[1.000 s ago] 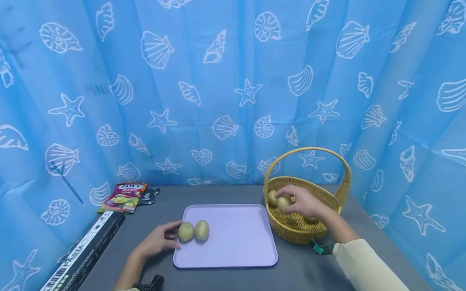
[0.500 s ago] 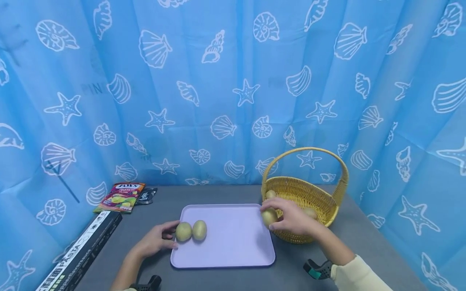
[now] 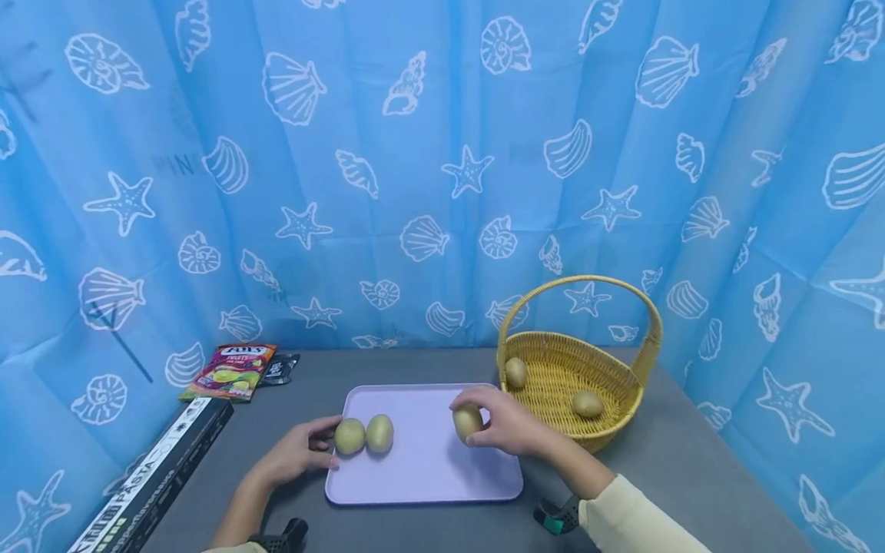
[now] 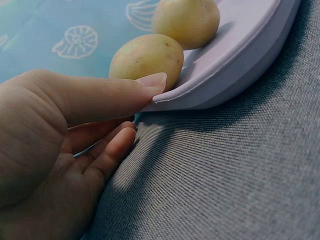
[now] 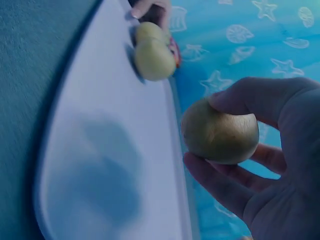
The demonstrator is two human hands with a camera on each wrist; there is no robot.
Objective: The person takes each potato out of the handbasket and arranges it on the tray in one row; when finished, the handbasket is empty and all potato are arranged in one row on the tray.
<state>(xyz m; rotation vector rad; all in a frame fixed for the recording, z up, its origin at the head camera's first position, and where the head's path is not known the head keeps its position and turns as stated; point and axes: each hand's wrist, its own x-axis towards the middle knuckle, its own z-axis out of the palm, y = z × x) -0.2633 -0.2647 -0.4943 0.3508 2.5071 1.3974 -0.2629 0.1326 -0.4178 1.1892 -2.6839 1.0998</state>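
In the head view, a lilac tray (image 3: 422, 480) lies on the table with two potatoes side by side near its left edge: a rounder potato (image 3: 349, 436) and a longer potato (image 3: 379, 434). My left hand (image 3: 297, 455) rests at the tray's left rim. Its straight thumb (image 4: 117, 95) touches the rim beside the nearer potato, the other fingers loosely bent outside the edge. Above the tray's right part, my right hand (image 3: 503, 422) pinches another potato (image 5: 220, 132) between thumb and fingers; it casts a shadow on the tray.
A yellow wicker basket (image 3: 560, 349) with a tall handle stands right of the tray, holding two potatoes (image 3: 588, 404). A candy bag (image 3: 231, 374), a small black packet (image 3: 280, 369) and a long pasta box (image 3: 155, 472) lie left. A blue shell-print curtain (image 3: 442, 153) hangs behind.
My right hand has lifted a potato out of the basket and carried it left over the tray. My left hand has stayed at the tray's rim.
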